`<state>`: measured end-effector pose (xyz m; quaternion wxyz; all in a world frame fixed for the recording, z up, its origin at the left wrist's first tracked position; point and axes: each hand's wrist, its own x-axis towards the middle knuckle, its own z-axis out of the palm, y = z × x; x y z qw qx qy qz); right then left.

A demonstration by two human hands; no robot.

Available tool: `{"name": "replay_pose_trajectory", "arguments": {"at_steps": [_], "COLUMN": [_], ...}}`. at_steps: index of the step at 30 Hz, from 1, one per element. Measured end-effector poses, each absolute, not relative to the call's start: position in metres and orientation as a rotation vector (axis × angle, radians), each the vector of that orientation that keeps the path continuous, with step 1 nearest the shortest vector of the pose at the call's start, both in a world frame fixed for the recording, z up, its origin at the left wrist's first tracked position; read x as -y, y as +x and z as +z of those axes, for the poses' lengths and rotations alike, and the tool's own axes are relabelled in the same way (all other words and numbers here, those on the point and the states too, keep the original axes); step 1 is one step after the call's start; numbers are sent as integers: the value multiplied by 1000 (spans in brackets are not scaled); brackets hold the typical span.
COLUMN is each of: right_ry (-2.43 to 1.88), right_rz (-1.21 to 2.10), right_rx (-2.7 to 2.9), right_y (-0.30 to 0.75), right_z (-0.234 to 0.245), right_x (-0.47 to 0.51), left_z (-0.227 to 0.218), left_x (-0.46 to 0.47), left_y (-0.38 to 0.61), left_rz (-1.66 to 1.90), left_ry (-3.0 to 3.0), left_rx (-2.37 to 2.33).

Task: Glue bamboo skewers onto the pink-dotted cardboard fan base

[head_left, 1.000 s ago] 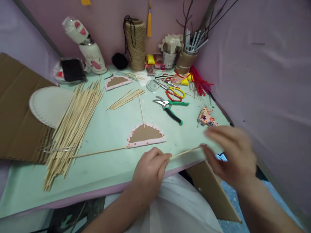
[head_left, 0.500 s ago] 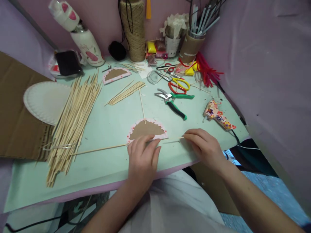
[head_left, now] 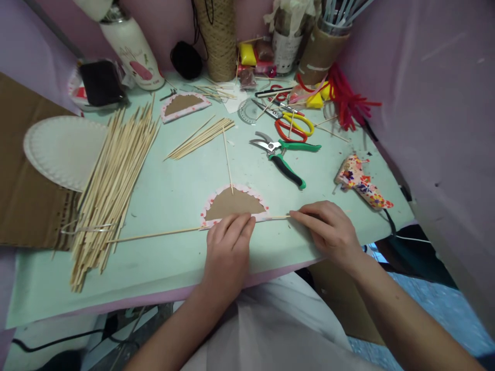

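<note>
A cardboard half-circle (head_left: 226, 204) with a pink-and-white scalloped border lies flat near the table's front. Along its straight lower edge runs a thin bamboo skewer (head_left: 154, 236), stretching out past both sides. My left hand (head_left: 229, 247) holds the lower edge down, its fingers close together over edge and skewer, hiding that stretch. Farther right, my right hand (head_left: 328, 229) pinches the skewer's right end between thumb and fingers. Another short skewer (head_left: 227, 159) stretches from the scalloped top toward a small pile of skewers (head_left: 201, 139).
A tied skewer bundle (head_left: 112, 190) lies left, beside a white paper plate (head_left: 64, 149) and brown cardboard (head_left: 31, 211). Green-handled pruning shears (head_left: 284, 154), scissors (head_left: 296, 126) and a flowered glue gun (head_left: 361, 183) lie right. A second half-circle (head_left: 185, 106) and bottle (head_left: 133, 56) are behind.
My left hand's fingers have drawn closer together on the lower edge. The skewer now lies closer along that edge on the right. The camera view has tilted slightly down.
</note>
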<state>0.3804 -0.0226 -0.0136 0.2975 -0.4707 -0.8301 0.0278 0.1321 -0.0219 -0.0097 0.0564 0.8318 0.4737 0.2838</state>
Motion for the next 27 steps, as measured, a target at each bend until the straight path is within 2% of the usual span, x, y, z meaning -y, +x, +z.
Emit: {"name": "replay_pose_trajectory", "arguments": {"at_steps": [27], "right_ry": [-1235], "right_rz": [64], "right_rx": [2217], "right_y": [382], "right_z": [-18], "right_x": [21], "left_z": [-12], "left_x": [22], "left_y": [133], "left_rz": [786], "left_ry": [2537], "left_rx": [-1436]}}
